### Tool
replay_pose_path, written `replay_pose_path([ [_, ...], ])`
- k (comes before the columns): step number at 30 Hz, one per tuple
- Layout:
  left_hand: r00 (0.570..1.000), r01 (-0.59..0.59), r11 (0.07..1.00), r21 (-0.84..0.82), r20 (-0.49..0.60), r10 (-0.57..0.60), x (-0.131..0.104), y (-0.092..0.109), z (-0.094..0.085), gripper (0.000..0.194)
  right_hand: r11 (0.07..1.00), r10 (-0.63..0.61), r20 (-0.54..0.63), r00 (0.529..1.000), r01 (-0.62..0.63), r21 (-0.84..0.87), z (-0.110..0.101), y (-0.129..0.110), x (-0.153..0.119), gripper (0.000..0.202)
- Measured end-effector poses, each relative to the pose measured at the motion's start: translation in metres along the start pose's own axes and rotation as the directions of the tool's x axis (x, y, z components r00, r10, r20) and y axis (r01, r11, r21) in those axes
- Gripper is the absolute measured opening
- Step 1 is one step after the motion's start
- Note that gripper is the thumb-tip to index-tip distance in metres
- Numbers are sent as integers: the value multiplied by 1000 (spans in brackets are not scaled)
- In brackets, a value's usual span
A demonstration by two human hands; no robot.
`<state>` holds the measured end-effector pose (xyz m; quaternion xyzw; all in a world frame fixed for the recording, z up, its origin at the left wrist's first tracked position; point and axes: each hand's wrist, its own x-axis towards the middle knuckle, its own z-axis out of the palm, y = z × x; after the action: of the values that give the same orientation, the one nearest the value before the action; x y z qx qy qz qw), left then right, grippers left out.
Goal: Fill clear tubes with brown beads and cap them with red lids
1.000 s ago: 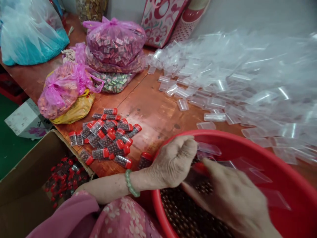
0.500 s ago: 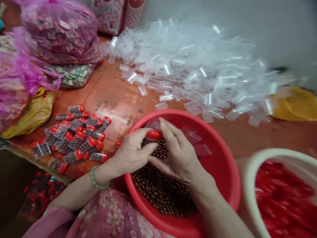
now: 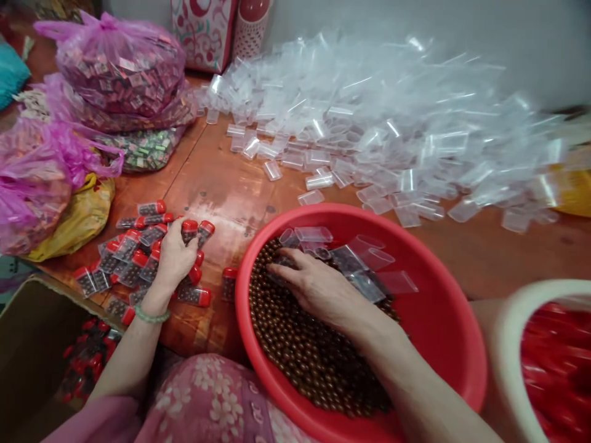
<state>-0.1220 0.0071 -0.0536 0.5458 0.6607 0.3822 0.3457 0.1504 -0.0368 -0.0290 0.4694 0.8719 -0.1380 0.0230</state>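
Nearest us, our right hand (image 3: 318, 286) lies palm down in the round red plastic basin (image 3: 443, 344), fingers spread loosely and flat on the bed of small brown beads (image 3: 305, 357); its fingertips touch the few empty clear plastic vials (image 3: 351, 255) lying on the beads, but we cannot tell whether it grips one. The basin sits right at our lap, likely so beads and vials can be scooped together without reaching. To its right stands a cream-rimmed tub of red caps (image 3: 554, 369), close by that hand. Our left hand (image 3: 175, 255), a green bead bracelet (image 3: 151, 317) at the wrist, reaches to the pile of bead-filled vials with red caps (image 3: 133, 255) on the reddish wooden table (image 3: 221, 184); its fingers are curled around one red-capped filled vial (image 3: 189, 231) at the pile's upper edge, seemingly setting it among the others. Below the pile, an open cardboard box (image 3: 32, 344) holds more such vials. Further back lie knotted pink plastic bags of small packets (image 3: 120, 67) and a large heap of empty clear vials (image 3: 392, 123).
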Motion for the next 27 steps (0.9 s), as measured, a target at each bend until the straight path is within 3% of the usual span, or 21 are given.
replay_pose_path([
  [3, 989, -123, 939, 322, -33, 141, 1, -4, -2, 44, 995, -2, 72, 997, 9, -97, -4, -5, 3, 38],
  [7, 956, -259, 841, 475, 4, 292, -2, 0, 1, 49, 971, 130, 135, 982, -99, -219, -12, -9, 0, 29],
  [9, 930, -329, 820, 467, 10, 367, -6, 7, 5, 46, 967, 192, 157, 969, -160, -196, -14, -9, -4, 23],
  [12, 891, -429, 832, 352, 10, 455, -19, 24, 13, 36, 984, 162, 174, 971, -172, 41, -17, -7, -12, 27],
  [15, 868, -493, 845, 207, 42, 496, -35, 46, 22, 28, 943, 108, 106, 989, -135, 303, -19, -5, -18, 28],
  [18, 815, -580, 809, 96, 94, 572, -48, 62, 32, 23, 889, 164, 62, 984, -175, 422, -18, -3, -18, 35],
  [21, 746, -663, 744, 83, 145, 649, -54, 66, 43, 23, 888, 236, 22, 972, -224, 401, -10, -3, -13, 40],
  [23, 704, -707, 699, 112, 205, 680, -56, 65, 48, 23, 910, 273, -2, 962, -257, 325, -1, -4, -9, 28],
  [27, 667, -740, 611, 283, 425, 611, -71, 66, 52, 23, 920, 338, 35, 941, -338, 200, 12, -11, -8, 12],
])
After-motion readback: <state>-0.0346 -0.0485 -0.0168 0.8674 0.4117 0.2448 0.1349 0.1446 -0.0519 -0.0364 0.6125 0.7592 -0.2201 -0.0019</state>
